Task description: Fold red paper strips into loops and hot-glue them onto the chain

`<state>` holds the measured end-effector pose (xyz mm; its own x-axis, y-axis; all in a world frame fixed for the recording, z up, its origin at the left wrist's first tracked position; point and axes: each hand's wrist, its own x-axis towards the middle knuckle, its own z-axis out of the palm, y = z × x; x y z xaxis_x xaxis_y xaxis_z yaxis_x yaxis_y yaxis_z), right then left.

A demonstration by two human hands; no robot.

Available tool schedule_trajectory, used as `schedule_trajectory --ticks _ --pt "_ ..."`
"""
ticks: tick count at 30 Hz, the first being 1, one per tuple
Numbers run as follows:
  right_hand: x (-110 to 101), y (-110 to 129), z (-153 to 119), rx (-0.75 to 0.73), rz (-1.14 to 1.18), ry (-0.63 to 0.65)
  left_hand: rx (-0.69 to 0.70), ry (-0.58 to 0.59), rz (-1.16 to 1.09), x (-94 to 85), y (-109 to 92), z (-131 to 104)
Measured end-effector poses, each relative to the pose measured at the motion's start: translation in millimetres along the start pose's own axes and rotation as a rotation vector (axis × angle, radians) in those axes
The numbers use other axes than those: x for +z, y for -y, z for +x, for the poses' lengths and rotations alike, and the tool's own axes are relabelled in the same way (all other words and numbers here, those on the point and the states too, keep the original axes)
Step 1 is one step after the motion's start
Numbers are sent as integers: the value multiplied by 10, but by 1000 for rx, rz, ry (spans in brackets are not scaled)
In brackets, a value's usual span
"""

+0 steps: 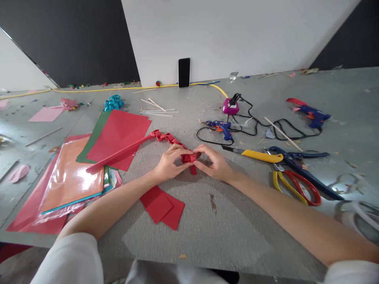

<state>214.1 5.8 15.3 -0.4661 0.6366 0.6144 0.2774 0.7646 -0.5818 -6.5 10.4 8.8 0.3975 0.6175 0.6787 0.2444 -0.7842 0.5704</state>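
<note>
Between my two hands is a folded red paper strip (188, 158), pinched at both sides just above the table. My left hand (170, 162) grips its left side with thumb and forefinger. On the other side my right hand (214, 162) closes on it the same way, fingertips nearly meeting. A looped, twisted stretch of the red strip (161, 136) runs off to the upper left, where it becomes a long straight band lying over red paper sheets (121, 132). A short red end hangs below my fingertips. Two small red paper pieces (161, 207) lie near my left forearm.
A utility knife (262, 155), scissors (296, 185) and blue pliers-like tool (304, 171) lie right. Beyond are two corded glue guns (220, 128) (314, 115) and a purple power block (231, 106). A phone (184, 73) leans on the wall. Packaged paper (74, 173) sits left.
</note>
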Motion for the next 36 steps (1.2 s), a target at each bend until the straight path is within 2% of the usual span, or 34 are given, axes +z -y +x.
schedule_trajectory --ticks 17,28,36 --pt "4 -3 9 33 10 -3 -47 -1 -36 10 -11 -8" --pt "24 -15 -11 -115 -44 -97 -5 -11 -49 0 -5 -7" --pt "19 -23 -32 -91 -37 -72 10 12 -52 -11 -31 2"
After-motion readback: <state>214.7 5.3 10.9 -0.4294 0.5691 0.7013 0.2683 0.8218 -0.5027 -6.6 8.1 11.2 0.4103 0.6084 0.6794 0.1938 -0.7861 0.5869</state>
